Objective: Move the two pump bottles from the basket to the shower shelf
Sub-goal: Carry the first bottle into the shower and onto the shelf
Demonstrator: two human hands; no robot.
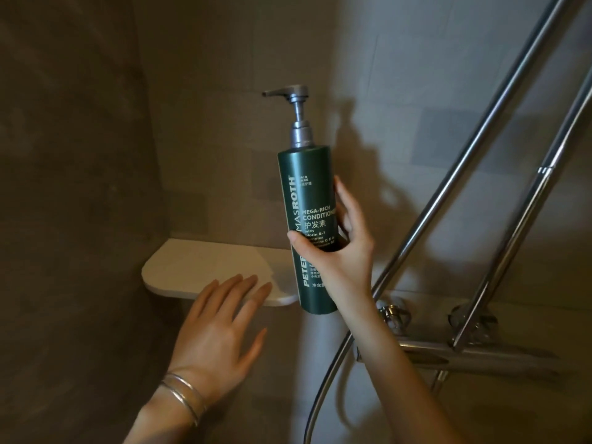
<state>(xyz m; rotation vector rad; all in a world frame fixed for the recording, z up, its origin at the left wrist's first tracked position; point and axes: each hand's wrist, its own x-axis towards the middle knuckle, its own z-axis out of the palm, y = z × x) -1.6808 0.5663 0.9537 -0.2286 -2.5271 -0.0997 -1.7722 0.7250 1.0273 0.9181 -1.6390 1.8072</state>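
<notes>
A tall dark green pump bottle (306, 200) with a silver pump head is held upright in the air, just right of the white corner shower shelf (205, 267). My right hand (342, 248) is shut around the bottle's lower half, thumb across the front label. The bottle's base hangs below shelf level, past the shelf's right end. My left hand (221, 328) is open, fingers spread, with the fingertips over the shelf's front edge. Nothing stands on the shelf. The basket and a second pump bottle are out of view.
Brown tiled walls meet in the corner behind the shelf. Chrome shower rails (480, 174) slant up on the right, above a chrome mixer valve (455, 350), and a shower hose (326, 379) loops down beneath my right forearm.
</notes>
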